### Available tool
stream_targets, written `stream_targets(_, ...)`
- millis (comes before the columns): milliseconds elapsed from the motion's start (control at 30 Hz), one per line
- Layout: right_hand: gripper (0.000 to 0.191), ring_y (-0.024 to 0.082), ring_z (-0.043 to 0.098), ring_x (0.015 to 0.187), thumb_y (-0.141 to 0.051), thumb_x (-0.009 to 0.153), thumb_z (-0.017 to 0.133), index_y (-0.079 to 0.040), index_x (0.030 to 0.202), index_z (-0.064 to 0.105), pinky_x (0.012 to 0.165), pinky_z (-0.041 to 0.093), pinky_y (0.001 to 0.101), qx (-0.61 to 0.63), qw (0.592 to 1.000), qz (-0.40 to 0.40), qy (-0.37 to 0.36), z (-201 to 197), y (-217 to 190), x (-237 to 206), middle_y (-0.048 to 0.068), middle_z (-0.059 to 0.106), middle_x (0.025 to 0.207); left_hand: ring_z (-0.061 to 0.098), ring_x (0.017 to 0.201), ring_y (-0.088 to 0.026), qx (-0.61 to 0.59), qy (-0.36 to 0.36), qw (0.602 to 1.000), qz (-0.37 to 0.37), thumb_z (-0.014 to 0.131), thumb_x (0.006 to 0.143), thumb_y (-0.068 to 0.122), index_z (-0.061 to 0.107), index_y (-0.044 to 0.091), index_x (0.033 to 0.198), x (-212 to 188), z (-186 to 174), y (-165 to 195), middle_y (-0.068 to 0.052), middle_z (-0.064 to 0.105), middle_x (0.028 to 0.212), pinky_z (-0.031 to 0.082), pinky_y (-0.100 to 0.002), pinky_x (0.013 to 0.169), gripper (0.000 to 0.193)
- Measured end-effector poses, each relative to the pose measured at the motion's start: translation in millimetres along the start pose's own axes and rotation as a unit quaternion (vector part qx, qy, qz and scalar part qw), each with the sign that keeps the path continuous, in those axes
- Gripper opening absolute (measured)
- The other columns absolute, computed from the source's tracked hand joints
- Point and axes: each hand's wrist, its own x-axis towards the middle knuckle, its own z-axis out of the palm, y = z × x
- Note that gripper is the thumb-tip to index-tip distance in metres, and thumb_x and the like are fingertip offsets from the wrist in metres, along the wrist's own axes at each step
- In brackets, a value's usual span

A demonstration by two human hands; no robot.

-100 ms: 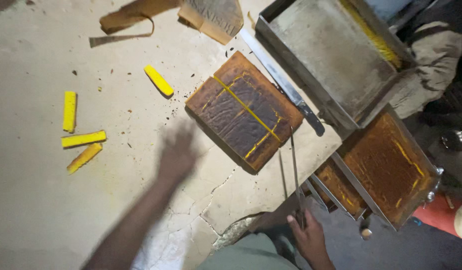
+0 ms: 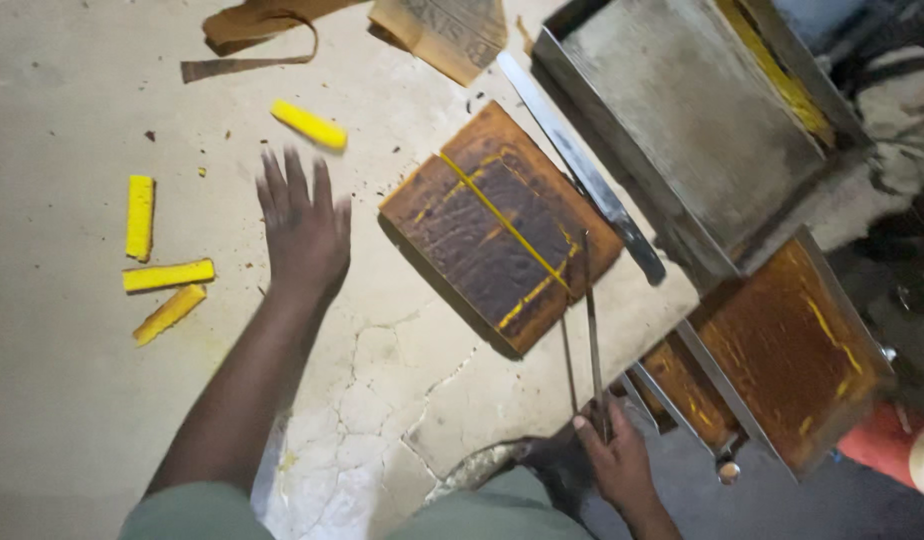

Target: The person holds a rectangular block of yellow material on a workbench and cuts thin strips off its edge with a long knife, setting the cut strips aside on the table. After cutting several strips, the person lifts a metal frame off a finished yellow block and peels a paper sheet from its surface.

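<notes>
Over the cracked concrete floor (image 2: 72, 420) the left hand (image 2: 302, 225) hovers with fingers spread, gripping nothing; yellow sticks (image 2: 167, 275) lie to its left, another yellow stick (image 2: 309, 125) just beyond it; near right, the right hand (image 2: 614, 462) is clamped on thin metal tongs (image 2: 590, 330) reaching onto the rusty brown slab (image 2: 502, 225).

slab (image 2: 502, 228): rust-brown, yellow lines | sticks (image 2: 168, 275): yellow | tray (image 2: 682, 110): grey | floor (image 2: 72, 400): beige
</notes>
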Motion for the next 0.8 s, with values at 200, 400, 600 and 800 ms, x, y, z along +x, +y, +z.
stream_targets(200, 0.024, 0.025, 0.073, 0.085, -0.018, 0.090, 0.068, -0.002, 0.107, 0.062, 0.078, 0.056, 0.0363, -0.009, 0.994, -0.110, -0.012, 9, -75, 78, 0.014, 0.074, 0.089, 0.052, 0.126, -0.038, -0.249, -0.077, 0.965, -0.013, 0.057, 0.102, 0.038, 0.055, 0.010, 0.146, 54, 3, 78, -0.015, 0.057, 0.132, 0.044, -0.054, 0.106, 0.052)
stream_targets(400, 0.026, 0.039, 0.063, 0.099, -0.007, 0.084, 0.069, 0.002, 0.106, 0.058, 0.087, 0.052, 0.0459, -0.182, 0.940, -0.289, 0.017, 32, -94, 113, 0.024, 0.061, 0.104, 0.051, 0.114, -0.040, -0.243, -0.031, 0.953, -0.179, 0.071, 0.089, 0.041, 0.053, 0.022, 0.143, -53, -48, 93, -0.019, 0.055, 0.122, 0.047, -0.058, 0.088, 0.059)
stream_targets(600, 0.032, 0.026, 0.069, 0.095, -0.009, 0.083, 0.065, -0.002, 0.114, 0.059, 0.083, 0.056, 0.0409, 0.020, 0.884, -0.306, -0.353, 94, -106, 65, 0.014, 0.068, 0.102, 0.058, 0.115, -0.043, -0.185, 0.038, 0.913, -0.361, 0.077, 0.088, 0.028, 0.051, 0.013, 0.149, -290, -78, 30, -0.022, 0.062, 0.121, 0.045, -0.057, 0.102, 0.068)
stream_targets(800, 0.019, 0.019, 0.063, 0.072, -0.014, 0.097, 0.062, -0.004, 0.113, 0.065, 0.067, 0.053, 0.0342, -0.082, 0.840, -0.323, -0.428, 119, -86, 5, 0.011, 0.065, 0.080, 0.055, 0.132, -0.040, -0.358, 0.176, 0.745, -0.535, 0.068, 0.089, 0.026, 0.037, 0.007, 0.157, -431, -102, 34, -0.022, 0.055, 0.143, 0.045, -0.051, 0.109, 0.077)
